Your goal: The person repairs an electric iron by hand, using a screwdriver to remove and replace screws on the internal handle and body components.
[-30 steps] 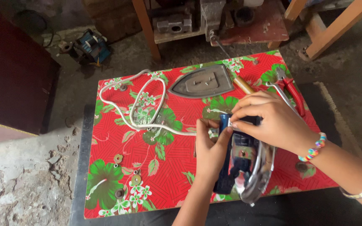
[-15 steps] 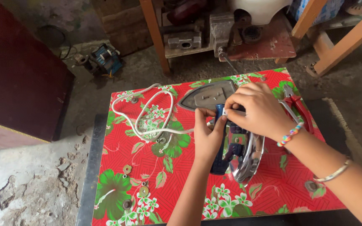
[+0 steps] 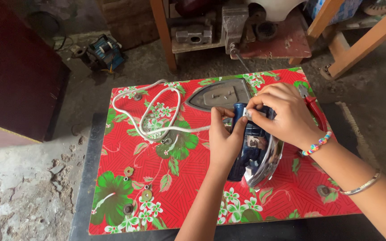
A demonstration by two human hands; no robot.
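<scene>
A dark blue clothes iron body [image 3: 252, 147] with a shiny metal shell lies on its side on a red flowered board [image 3: 126, 201]. My left hand [image 3: 224, 139] grips its rear end from the left. My right hand [image 3: 282, 114], with a bead bracelet at the wrist, pinches a small white part at the iron's top end. A white cord [image 3: 144, 109] loops away to the left from the iron. The grey metal soleplate [image 3: 220, 96] lies flat just behind my hands.
Several washers and nuts [image 3: 132, 178] lie on the board's left side. Red-handled pliers [image 3: 313, 109] sit behind my right hand. A small blue motor [image 3: 103, 51] rests on the dirt floor at back left, and wooden bench legs [image 3: 362, 42] stand at back right.
The view has shifted, so the board sits lower and more central. Both hands stay on the iron, with the right hand's fingers working at its top end.
</scene>
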